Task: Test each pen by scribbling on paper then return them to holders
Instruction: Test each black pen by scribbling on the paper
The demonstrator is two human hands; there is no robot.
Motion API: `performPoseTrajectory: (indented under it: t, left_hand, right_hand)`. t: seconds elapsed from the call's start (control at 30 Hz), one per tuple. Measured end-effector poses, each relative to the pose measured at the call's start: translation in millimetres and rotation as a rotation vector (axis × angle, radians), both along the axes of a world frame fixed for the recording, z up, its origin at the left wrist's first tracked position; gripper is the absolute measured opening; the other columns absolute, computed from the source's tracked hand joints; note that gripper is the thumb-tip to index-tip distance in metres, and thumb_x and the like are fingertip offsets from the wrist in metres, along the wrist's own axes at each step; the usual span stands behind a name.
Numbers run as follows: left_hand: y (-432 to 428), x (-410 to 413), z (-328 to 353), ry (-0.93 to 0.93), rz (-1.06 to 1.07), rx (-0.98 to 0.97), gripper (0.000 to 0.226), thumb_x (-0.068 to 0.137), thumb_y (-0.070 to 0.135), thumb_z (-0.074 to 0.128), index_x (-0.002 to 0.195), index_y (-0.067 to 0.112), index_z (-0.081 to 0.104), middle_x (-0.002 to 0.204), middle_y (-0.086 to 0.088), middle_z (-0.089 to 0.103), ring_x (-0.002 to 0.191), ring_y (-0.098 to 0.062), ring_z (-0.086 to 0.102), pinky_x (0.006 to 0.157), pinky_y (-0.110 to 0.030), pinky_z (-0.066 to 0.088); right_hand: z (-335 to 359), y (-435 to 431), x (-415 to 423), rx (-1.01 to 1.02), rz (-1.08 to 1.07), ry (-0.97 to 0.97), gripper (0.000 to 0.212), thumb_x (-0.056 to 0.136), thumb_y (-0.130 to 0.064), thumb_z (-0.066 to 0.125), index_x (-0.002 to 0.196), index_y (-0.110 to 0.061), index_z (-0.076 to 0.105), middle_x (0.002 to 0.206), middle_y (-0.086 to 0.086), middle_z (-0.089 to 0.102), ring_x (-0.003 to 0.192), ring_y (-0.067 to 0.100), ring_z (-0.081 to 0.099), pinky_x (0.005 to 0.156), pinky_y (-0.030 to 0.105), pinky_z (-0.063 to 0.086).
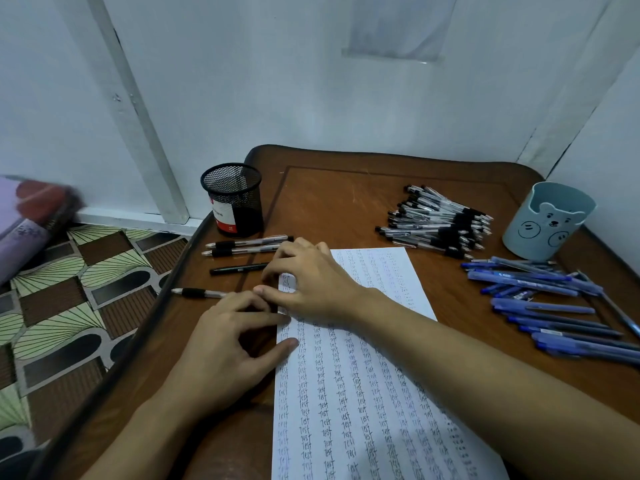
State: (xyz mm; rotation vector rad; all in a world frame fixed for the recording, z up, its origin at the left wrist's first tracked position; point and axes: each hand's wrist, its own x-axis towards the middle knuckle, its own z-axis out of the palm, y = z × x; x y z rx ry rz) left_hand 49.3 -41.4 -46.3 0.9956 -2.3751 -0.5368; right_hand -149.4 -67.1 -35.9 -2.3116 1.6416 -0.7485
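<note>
Brown table (363,202), blue pens (540,282)

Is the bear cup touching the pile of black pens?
Apart. The head view shows bare table between the bear cup and the pile of black pens.

Two bare hands meet close together, palms down. The right forearm (467,362) reaches in from the lower right. The right hand (311,285) is arched, fingers spread and pointing left, thumb stretched toward the other hand, with nothing visibly pinched. The left forearm (145,431) comes up from the bottom edge. The left hand (225,344) has its fingers curled under and its thumb out to the right — whether it grips anything is hidden.
</note>
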Motion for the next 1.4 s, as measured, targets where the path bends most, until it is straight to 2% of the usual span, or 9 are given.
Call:
performPoseTrajectory:
  t: [0.17, 0.33, 0.53, 0.67, 0.87, 1.03, 1.13, 1.27, 1.4]
  left_hand:
    - [2.9, -1.2, 2.9, 0.061, 0.025, 0.016, 0.046, 0.076, 0.072, 0.066, 0.099, 0.036, 0.081, 0.074, 0.017, 0.062, 0.077, -0.006, 0.062, 0.065, -0.015, 0.044]
    - [2.1, -0.9, 2.5, 0.080, 0.022, 0.031, 0.043, 0.075, 0.071, 0.066, 0.096, 0.036, 0.081, 0.078, 0.014, 0.061, 0.072, -0.010, 0.060, 0.063, -0.014, 0.040]
    - [0.2, -1.7, 0.3, -0.016, -0.016, 0.000, 0.046, 0.081, 0.077, 0.053, 0.108, 0.046, 0.074, 0.091, 0.019, 0.058, 0.084, -0.007, 0.055, 0.066, -0.027, 0.037]
    - [0.6, -3.1, -1.9, -0.077, -0.021, -0.032, 0.047, 0.084, 0.078, 0.046, 0.115, 0.050, 0.069, 0.076, 0.015, 0.053, 0.089, -0.008, 0.052, 0.068, -0.026, 0.033]
    - [-0.4, -4.6, -3.2, -0.106, -0.020, -0.038, 0.048, 0.084, 0.078, 0.044, 0.116, 0.050, 0.065, 0.073, 0.015, 0.052, 0.089, -0.006, 0.051, 0.070, -0.027, 0.033]
    - [-0.7, -5.0, -2.5, -0.117, -0.026, -0.026, 0.048, 0.083, 0.079, 0.042, 0.116, 0.052, 0.063, 0.085, 0.013, 0.054, 0.090, -0.007, 0.051, 0.072, -0.026, 0.034]
    - [-1.7, -5.4, -2.8, -0.128, -0.022, -0.026, 0.051, 0.083, 0.079, 0.042, 0.119, 0.050, 0.064, 0.074, 0.012, 0.051, 0.089, -0.007, 0.050, 0.071, -0.025, 0.033]
    - [-2.1, -5.8, -1.8, -0.138, -0.015, -0.020, 0.055, 0.083, 0.079, 0.040, 0.122, 0.050, 0.064, 0.074, 0.012, 0.051, 0.088, -0.006, 0.050, 0.070, -0.027, 0.034]
    - [-1.6, -7.3, 0.6, -0.154, -0.013, -0.021, 0.055, 0.082, 0.081, 0.037, 0.122, 0.052, 0.061, 0.073, 0.013, 0.050, 0.084, -0.003, 0.049, 0.069, -0.029, 0.034]
  right_hand:
    - [4.0, -0.8, -2.6, 0.036, 0.084, -0.029, 0.018, 0.092, -0.047, 0.070, 0.099, -0.032, 0.077, 0.099, -0.015, 0.055, 0.102, 0.007, 0.044, 0.091, 0.040, 0.032]
    - [2.8, 6.8, -13.1, 0.028, 0.036, -0.085, 0.013, 0.091, -0.041, 0.073, 0.097, -0.030, 0.076, 0.097, -0.015, 0.057, 0.097, 0.005, 0.047, 0.090, 0.039, 0.037]
    - [26.6, 37.8, -51.9, 0.157, -0.155, -0.671, 0.011, 0.089, -0.026, 0.077, 0.094, -0.016, 0.077, 0.093, -0.004, 0.072, 0.085, 0.009, 0.064, 0.074, 0.018, 0.050]
    - [31.3, 59.6, -71.8, 0.215, -0.255, -1.063, 0.016, 0.094, -0.021, 0.070, 0.098, -0.005, 0.072, 0.093, 0.006, 0.067, 0.088, 0.016, 0.062, 0.079, 0.034, 0.050]
    - [40.0, 90.4, -84.4, 0.261, -0.272, -1.484, 0.009, 0.100, -0.021, 0.060, 0.096, -0.013, 0.062, 0.094, 0.010, 0.067, 0.093, 0.024, 0.065, 0.082, 0.041, 0.053]
    - [43.8, 116.3, -92.2, 0.366, -0.274, -1.719, 0.019, 0.104, -0.042, 0.047, 0.110, -0.024, 0.051, 0.094, 0.018, 0.068, 0.085, 0.033, 0.069, 0.085, 0.053, 0.058]
    - [43.6, 134.2, -96.5, 0.408, -0.266, -1.823, 0.028, 0.104, -0.055, 0.039, 0.109, -0.031, 0.053, 0.080, 0.010, 0.056, 0.063, 0.018, 0.048, 0.068, 0.039, 0.047]
    - [43.9, 160.1, -106.5, 0.487, -0.307, -1.910, 0.066, 0.094, -0.075, 0.037, 0.085, -0.014, 0.060, 0.060, -0.003, 0.018, 0.056, 0.013, 0.013, 0.057, 0.030, 0.017]
    - [46.9, 181.6, -110.2, 0.424, -0.455, -1.960, 0.048, 0.090, -0.049, 0.047, 0.059, -0.013, 0.046, 0.060, -0.005, 0.007, 0.052, 0.013, 0.004, 0.050, 0.027, 0.012]
